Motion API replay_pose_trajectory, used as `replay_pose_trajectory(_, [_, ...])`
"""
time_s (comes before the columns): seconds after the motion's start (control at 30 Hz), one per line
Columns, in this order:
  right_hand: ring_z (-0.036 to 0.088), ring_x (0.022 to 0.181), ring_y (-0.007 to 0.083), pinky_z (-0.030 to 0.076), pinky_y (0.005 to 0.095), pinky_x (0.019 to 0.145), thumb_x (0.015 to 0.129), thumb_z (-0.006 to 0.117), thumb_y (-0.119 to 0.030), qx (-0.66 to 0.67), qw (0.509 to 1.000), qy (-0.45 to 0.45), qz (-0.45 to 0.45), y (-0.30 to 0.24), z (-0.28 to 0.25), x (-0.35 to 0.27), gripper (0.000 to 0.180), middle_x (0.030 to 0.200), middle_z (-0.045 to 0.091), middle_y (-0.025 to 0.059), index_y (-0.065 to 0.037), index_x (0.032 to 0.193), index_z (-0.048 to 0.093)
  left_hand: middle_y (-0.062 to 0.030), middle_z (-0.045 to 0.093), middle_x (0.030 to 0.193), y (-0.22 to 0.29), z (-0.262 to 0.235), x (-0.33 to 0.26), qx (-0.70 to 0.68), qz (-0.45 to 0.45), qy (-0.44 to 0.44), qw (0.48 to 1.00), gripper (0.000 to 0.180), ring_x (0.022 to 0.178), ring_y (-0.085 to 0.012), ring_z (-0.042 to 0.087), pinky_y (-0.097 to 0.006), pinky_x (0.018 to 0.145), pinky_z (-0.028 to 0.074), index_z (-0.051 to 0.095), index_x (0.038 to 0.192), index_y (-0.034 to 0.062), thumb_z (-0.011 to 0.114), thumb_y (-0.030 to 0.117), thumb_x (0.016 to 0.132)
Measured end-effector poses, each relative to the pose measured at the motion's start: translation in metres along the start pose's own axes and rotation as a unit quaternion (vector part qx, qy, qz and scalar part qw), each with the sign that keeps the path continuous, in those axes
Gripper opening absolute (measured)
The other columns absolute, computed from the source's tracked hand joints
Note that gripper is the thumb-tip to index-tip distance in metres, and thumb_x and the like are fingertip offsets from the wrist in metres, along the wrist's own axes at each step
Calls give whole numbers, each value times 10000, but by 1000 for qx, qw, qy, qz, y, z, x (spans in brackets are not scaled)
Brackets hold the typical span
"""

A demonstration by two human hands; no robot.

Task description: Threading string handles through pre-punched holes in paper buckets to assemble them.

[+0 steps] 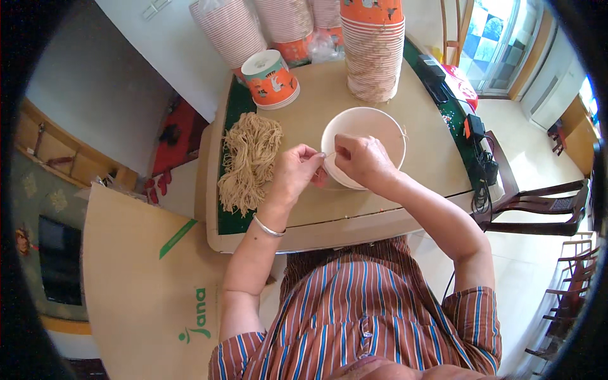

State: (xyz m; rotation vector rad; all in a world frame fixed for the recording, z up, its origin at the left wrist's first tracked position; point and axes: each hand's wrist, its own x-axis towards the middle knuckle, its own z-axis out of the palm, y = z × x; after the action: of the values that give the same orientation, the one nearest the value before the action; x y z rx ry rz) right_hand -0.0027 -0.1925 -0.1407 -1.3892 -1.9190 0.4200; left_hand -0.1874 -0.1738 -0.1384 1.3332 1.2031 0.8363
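Observation:
A white paper bucket (387, 130) stands on the table in front of me, its open mouth toward me. At its left rim my left hand (296, 170) is closed in a pinch, and my right hand (366, 162) pinches just across from it, over the bucket's mouth. Between the fingertips runs a short, thin, pale string (330, 156), partly hidden by the fingers. Another bit of string sticks out at the bucket's right rim. Left of my left hand lies a loose heap of beige strings (248, 161).
Behind the bucket rises a tall stack of nested paper buckets (375, 60). An orange patterned bucket (272, 81) stands upside down at the back left, before more stacks. Black adapters and cables (484, 168) line the table's right edge, near a dark chair (538, 209). A large cardboard sheet (139, 253) is at left.

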Motion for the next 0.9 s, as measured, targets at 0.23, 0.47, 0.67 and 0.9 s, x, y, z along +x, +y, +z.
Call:
replay_pose_trajectory(0.23, [647, 740, 449, 513, 526, 662, 881, 611, -120, 47, 995, 77, -35, 1, -8, 1, 66, 763, 664, 203, -55, 885, 602, -112, 705, 802, -19, -2, 1, -99, 23, -37, 994, 238, 639, -160, 673, -273, 569, 536, 572, 1170, -33, 639, 83, 974])
replay_pose_trajectory(0.47, [709, 594, 211, 571, 332, 545, 907, 635, -86, 90, 994, 64, 15, 11, -10, 8, 96, 813, 709, 114, -30, 982, 656, -117, 655, 994, -40, 16, -23, 218, 265, 111, 933, 194, 832, -224, 693, -360, 733, 548, 574, 1106, 43, 636, 26, 923])
replay_pose_trajectory(0.67, [723, 651, 238, 576, 347, 585, 898, 644, -84, 129, 991, 26, 4, 17, -8, 3, 95, 792, 711, 123, -25, 970, 663, -131, 649, 1003, -65, 27, -28, 381, 455, 127, 795, 271, 872, -333, 653, -423, 736, 544, 628, 1055, 61, 732, 8, 811])
replay_pose_trajectory(0.9, [691, 740, 357, 561, 409, 683, 867, 663, -107, 16, 999, 3, -27, 6, -12, -12, 109, 785, 692, 152, -54, 963, 664, -93, 585, 909, -70, 34, -18, 475, 545, 73, 687, 270, 803, -272, 597, -395, 730, 506, 640, 1057, 42, 673, 71, 790])
